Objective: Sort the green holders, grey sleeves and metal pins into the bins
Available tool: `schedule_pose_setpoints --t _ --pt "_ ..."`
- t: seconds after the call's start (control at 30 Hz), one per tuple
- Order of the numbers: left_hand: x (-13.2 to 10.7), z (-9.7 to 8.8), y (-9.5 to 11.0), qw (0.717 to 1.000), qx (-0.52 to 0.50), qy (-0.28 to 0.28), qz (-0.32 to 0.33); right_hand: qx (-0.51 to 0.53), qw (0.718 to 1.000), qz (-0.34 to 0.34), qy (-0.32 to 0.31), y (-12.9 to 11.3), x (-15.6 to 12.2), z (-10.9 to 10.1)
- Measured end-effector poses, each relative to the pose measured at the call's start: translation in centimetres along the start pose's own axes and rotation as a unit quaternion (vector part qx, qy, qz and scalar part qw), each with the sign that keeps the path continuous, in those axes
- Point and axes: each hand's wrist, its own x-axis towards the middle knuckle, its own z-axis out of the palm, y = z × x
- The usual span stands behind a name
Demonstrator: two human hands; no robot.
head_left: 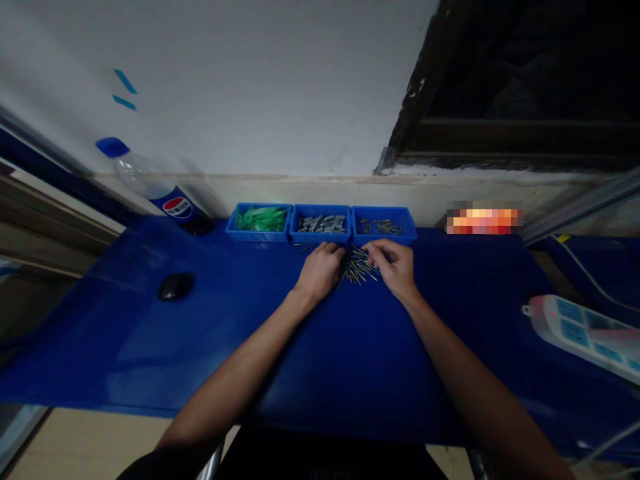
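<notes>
A loose pile of thin metal screws or pins [357, 268] lies on the blue tabletop between my hands. At its left edge rests my left hand [321, 271], its fingers curled and their tips hidden. My right hand [394, 264] is at the pile's right side, thumb and fingers drawn together in a pinch; anything in it is too small to make out. Just behind stand three blue bins in a row: the left bin [257, 237] has green strips, the middle bin [320, 237] short grey pieces, and the right bin [384, 238] similar thin metal pieces.
A large cola bottle [155, 187] stands at the back left, with a black computer mouse [175, 287] in front of it. On the right lies a white power strip [585, 330]. A pixelated patch covers something at the back right. The wall rises directly behind the bins.
</notes>
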Motion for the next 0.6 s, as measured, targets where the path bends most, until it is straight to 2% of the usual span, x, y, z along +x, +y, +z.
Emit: schedule_pose_setpoints --t 0.13,0.23,0.3,0.37,0.43,0.53,0.6 --pt "-0.2 1.2 -0.5 0.998 -0.056 0.042 0.000 0.003 1.000 -0.004 0.012 1.4 -0.5 0.0" --pt "-0.3 1.7 -0.8 0.985 -0.125 0.116 0.010 0.001 1.000 0.002 0.019 1.9 -0.6 -0.1" --pt "-0.3 1.7 -0.8 0.964 -0.202 0.172 0.016 -0.007 1.000 0.003 0.023 1.9 -0.7 -0.1" --pt "-0.2 1.8 -0.6 0.931 -0.293 0.215 0.002 -0.015 1.000 0.002 0.021 1.7 -0.9 0.0" --pt "-0.1 2.0 -0.5 0.888 -0.394 0.234 -0.036 -0.024 1.000 -0.005 0.012 1.3 -1.0 0.1" --pt "0.0 2.4 -0.4 0.808 -0.535 0.224 -0.103 -0.051 0.998 -0.037 0.000 0.8 -1.2 0.4" --pt "0.0 2.7 -0.4 0.766 -0.593 0.211 -0.130 -0.064 0.997 -0.052 -0.013 0.7 -1.3 0.7"
